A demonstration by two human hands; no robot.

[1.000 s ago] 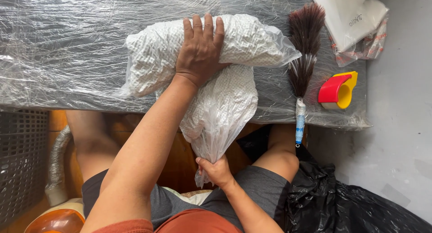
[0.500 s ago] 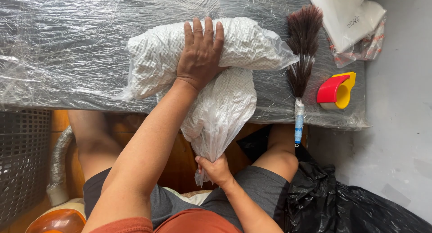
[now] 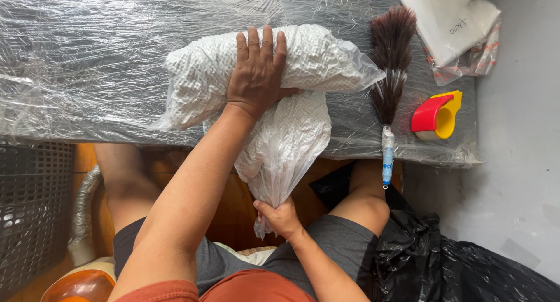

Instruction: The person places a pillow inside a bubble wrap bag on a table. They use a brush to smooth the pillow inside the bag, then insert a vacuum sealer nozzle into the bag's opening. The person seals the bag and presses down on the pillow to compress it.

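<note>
Since the earlier frame, little has shifted: left hand (image 3: pixel 256 74) remains flat, fingers spread, pressing the white-filled plastic bag (image 3: pixel 274 98) on the table (image 3: pixel 87 57); right hand (image 3: pixel 281 217) stays closed around its gathered neck below the table edge, beside a feather duster (image 3: pixel 389 74).

Clear plastic bag (image 3: pixel 274 98) w/ white stuff, table centre; white packets (image 3: pixel 458 28) top right.

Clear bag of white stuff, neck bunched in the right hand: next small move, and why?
Probably twist the gathered neck to close it. The right hand grips the clear bag at its bunched end, which hangs below the table edge, while the left hand lies flat on the white filling, pinning the bulk on the film-covered top. The neck looks gathered but not tied.
</note>
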